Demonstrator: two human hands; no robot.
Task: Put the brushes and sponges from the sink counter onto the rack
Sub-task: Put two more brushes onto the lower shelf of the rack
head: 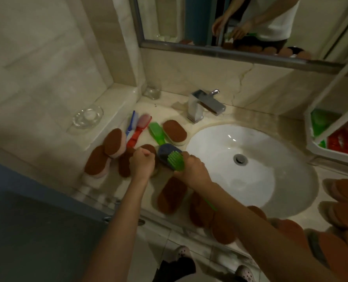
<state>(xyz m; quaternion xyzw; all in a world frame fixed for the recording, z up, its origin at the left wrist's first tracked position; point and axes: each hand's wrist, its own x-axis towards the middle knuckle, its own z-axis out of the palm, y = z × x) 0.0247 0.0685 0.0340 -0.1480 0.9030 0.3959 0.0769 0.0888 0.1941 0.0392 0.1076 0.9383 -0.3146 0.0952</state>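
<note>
Green brush (175, 160) in curled right hand (191, 167)

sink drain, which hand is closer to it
Right. The right hand, gripping a green brush, sits left of the drain; the left hand is farther left, among brown sponges.

Marble bench (169, 103), white basin (215, 143) sunk in, chrome tap (203, 105) behind, brown-topped sponges (174, 132) and three brushes (137, 130) left, glass (152, 91) in corner.
</note>
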